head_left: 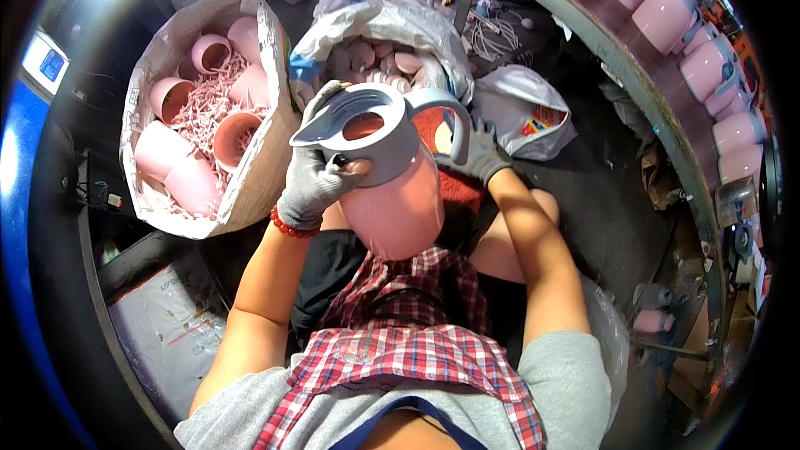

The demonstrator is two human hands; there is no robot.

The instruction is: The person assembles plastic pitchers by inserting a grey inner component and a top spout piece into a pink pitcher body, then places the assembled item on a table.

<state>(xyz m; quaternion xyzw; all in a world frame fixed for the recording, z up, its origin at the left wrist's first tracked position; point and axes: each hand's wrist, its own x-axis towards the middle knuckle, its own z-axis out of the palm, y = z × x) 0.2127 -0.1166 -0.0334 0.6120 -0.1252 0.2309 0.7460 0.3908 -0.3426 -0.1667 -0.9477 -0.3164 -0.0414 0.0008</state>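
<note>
A pink jug (395, 212) with a grey collar, spout and handle is held up in front of my lap. My left hand (308, 187) is closed around the grey collar (363, 135) on the spout side, in a grey glove with bare fingertips showing. Through the round opening on top, the jug's pink inside shows. Beyond the grey handle, my gloved right hand (477, 156) has its fingers spread apart. It lies by a red-orange surface (457, 189) and a small cream-coloured piece, partly hidden by the handle. Whether it touches that piece, I cannot tell.
On the left stands a white woven sack (137, 146) with pink jug bodies and pink scraps (208, 108). A second sack (375, 4) ahead holds pink parts. A white plastic bag (521, 104) lies right of it. Several pink jugs (664, 17) line a curved metal-edged table at right.
</note>
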